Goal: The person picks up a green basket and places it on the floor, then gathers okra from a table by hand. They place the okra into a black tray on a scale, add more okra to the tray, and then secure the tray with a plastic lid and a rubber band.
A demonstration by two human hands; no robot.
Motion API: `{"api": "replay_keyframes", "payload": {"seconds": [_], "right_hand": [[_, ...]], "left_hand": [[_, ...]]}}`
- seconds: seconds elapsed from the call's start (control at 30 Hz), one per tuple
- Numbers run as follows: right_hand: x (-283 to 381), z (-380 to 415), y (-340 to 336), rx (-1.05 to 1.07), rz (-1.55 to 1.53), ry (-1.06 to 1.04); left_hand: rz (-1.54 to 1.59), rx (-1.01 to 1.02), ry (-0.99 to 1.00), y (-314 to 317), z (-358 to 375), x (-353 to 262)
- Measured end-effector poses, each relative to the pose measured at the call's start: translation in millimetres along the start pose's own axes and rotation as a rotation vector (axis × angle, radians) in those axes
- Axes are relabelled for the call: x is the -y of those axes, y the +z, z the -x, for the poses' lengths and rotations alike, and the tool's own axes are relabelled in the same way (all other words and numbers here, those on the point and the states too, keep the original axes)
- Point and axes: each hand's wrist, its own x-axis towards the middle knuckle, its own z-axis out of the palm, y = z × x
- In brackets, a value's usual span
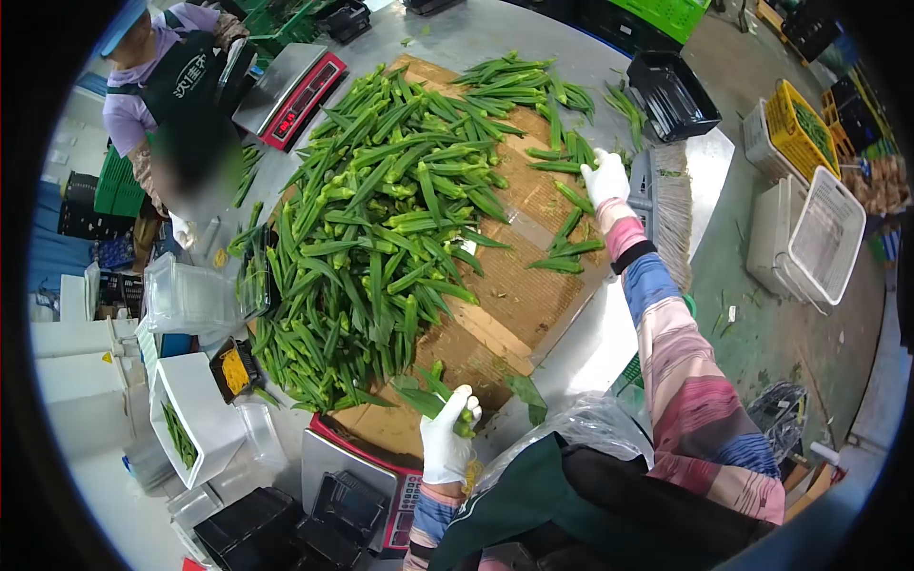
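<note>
My left hand (447,436), in a white glove, is closed around a few green okra pods (430,401) near the front edge of the cardboard. Their tips point up and to the left. My right hand (606,179), also gloved in white, reaches to the right side of the cardboard, beside scattered okra (569,152). Its thumb and forefinger look apart, with no pod visible between them. A large okra heap (381,200) covers the left and middle of the cardboard (505,328). Several more pods (566,255) lie below my right hand.
A red scale (303,95) stands at the far left, near a co-worker (181,86) in an apron. Another scale (405,495) holding black trays is at the front. A black tray (672,93) and a brush (672,205) lie right. Crates (809,238) stand on the floor.
</note>
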Motion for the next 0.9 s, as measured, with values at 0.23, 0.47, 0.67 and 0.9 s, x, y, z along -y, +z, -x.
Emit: {"api": "replay_keyframes", "payload": {"seconds": [0.23, 0.47, 0.67, 0.9], "right_hand": [[-23.9, -13.1, -15.2, 0.192, 0.107, -0.112], [-45.2, -1.2, -23.6, 0.212, -0.567, 0.079], [-15.0, 80.5, -79.7, 0.761, -1.744, 0.283], [5.7, 135.1, -110.6, 0.913, -1.956, 0.385]], "left_hand": [[0.044, -0.007, -0.046, 0.3, -2.6, 4.0], [0.010, 0.016, -0.027, 6.1, 8.4, 5.4], [-0.017, 0.040, -0.014, 1.7, 18.4, 8.5], [-0.055, 0.107, 0.011, 3.9, 33.5, 10.9]]}}
